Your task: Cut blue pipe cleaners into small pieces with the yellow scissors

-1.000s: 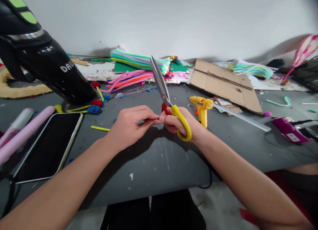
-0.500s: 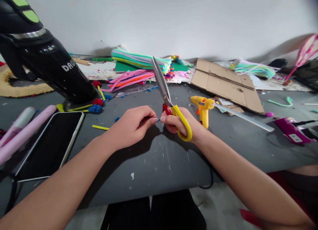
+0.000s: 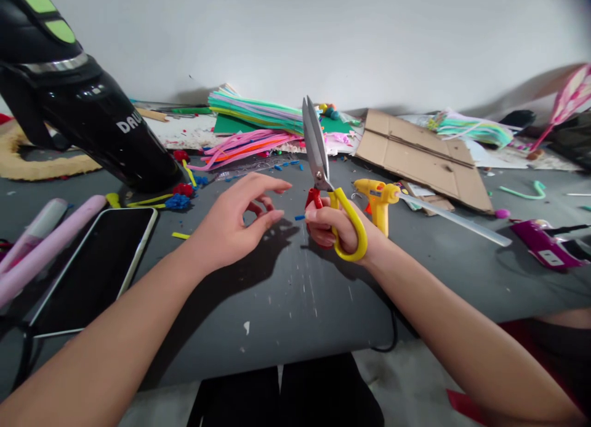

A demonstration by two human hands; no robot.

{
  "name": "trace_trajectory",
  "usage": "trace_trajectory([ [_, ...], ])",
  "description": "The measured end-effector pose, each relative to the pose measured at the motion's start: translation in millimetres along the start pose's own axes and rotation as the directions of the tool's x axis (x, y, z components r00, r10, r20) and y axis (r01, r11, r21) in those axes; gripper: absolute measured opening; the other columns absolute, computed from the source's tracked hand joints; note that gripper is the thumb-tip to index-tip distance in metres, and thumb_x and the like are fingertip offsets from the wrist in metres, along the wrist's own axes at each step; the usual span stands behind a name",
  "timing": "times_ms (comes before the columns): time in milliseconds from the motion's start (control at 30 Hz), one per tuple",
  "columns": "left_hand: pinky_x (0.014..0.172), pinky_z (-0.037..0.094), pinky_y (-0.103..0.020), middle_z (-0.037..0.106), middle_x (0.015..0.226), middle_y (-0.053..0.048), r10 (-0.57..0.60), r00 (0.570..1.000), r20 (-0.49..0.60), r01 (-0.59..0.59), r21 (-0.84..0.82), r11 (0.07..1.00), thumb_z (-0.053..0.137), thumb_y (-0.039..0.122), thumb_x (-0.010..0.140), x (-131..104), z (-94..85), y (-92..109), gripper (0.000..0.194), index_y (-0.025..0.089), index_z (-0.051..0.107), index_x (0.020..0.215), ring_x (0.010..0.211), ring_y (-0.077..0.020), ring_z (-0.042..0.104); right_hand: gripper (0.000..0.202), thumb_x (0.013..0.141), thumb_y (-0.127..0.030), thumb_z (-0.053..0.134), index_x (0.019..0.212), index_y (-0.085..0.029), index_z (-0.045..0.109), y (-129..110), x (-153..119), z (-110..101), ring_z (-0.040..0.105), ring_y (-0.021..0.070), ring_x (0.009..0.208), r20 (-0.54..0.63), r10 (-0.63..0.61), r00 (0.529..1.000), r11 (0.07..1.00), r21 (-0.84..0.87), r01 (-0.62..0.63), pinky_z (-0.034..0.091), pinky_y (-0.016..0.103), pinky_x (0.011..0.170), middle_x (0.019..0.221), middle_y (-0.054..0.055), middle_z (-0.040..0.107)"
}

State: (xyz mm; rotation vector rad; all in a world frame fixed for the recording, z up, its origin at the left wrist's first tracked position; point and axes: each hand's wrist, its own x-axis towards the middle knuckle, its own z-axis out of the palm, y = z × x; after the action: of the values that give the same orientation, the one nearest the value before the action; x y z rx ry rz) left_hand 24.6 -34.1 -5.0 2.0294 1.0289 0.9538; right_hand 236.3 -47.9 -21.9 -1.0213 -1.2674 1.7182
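Grey tabletop (image 3: 295,316), scuffed, flecked with scraps; pale wall (image 3: 295,39) behind.

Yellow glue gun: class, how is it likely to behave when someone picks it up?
The glue gun should feel stiff, as its body looks like moulded plastic. The long glue stick jutting from its back would probably swing wide and could knock things. Being thin, the stick may flex a little.

Scissors (image 3: 316,145), blades up; blue piece (image 3: 300,218)
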Motion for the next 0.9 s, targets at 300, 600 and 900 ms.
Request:
trace_trajectory([
  [300,0.077,0.053,-0.032,0.070,0.103,-0.010,-0.258,0.945,0.201,0.326,-0.541,0.775,0.066,0.034,0.084,0.4,4.4,2.0,0.024,0.017,0.069,0.100,0.084,-0.0173,0.064,0.014,0.080,-0.027,0.060,0.072,-0.020,0.051,1.1,0.1,1.1,0.032,0.0079,0.043,0.014,0.003,1.000,0.998,0.060,-0.003,0.024,0.023,0.043,0.049,-0.008,0.035],
  [600,0.081,0.056,-0.037,0.072,0.106,-0.013,-0.301,0.896,0.326,0.442,-0.726,0.527,0.059,0.033,0.089,0.3,1.5,3.9,0.026,0.017,0.075,0.102,0.093,-0.0224,0.067,0.017,0.082,-0.026,0.059,0.069,-0.020,0.049,3.7,1.5,-1.0,0.031,0.0072,0.041,0.034,-0.033,0.999,0.997,0.073,0.030,0.023,0.023,0.042,0.044,-0.008,0.037],
  [900,0.082,0.056,-0.036,0.072,0.107,-0.013,-0.319,0.882,0.346,0.468,-0.713,0.522,0.055,0.037,0.090,0.5,1.1,1.4,0.030,0.018,0.075,0.102,0.095,-0.0223,0.067,0.018,0.080,-0.026,0.060,0.068,-0.020,0.048,1.0,1.7,-0.1,0.030,0.0071,0.039,0.062,-0.054,0.997,0.990,0.131,0.045,0.023,0.023,0.042,0.046,-0.009,0.035],
])
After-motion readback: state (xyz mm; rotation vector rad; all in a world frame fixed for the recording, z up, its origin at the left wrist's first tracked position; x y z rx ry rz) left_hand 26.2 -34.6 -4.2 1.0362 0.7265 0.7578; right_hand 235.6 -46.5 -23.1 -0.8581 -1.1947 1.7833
